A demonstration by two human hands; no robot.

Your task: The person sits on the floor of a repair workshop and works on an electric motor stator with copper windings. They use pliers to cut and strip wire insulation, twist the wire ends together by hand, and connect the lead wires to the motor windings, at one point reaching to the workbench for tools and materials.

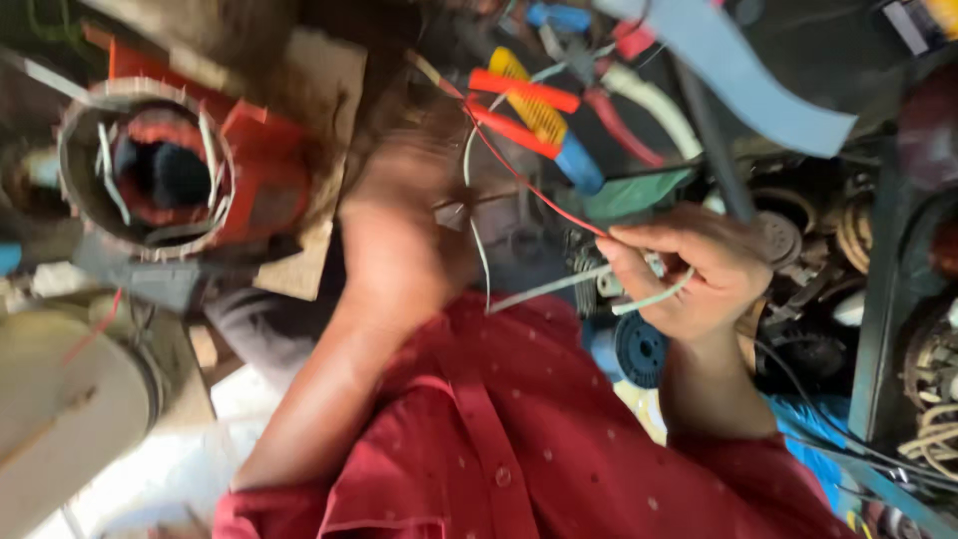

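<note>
The right hand [689,269] is curled nearly closed, thumb and fingertips pinched on a bundle of thin wires: a red wire [534,190] and pale sleeves [559,284]. From that pinch the red wire runs off toward ten o'clock, up to the pliers, while the pale sleeves stick out toward eight and nine o'clock over the chest. The left hand [399,225] lies at nine o'clock from the right one, blurred by motion; its back faces the camera and its fingers fold under, and I cannot tell whether it grips anything, though a white wire [474,215] passes just beside its knuckles. Both forearms rise from a red shirt [519,439] at six o'clock, which fills the bottom of the view. At twelve o'clock from the hands lie pliers [524,105] with red handles, across a yellow-and-blue tool [554,135]. A grey-blue strip [743,75] slants away at one o'clock. At ten o'clock from the left hand stands a motor stator [150,170], its round metal rim open toward the camera, with dark and red windings inside and an orange-red housing just behind it. It rests on a board [319,100]. At three o'clock from the right hand sit dark motor parts and coils [848,225], cluttered together. A blue disc [639,349] shows just below the right wrist, at six o'clock.
</note>
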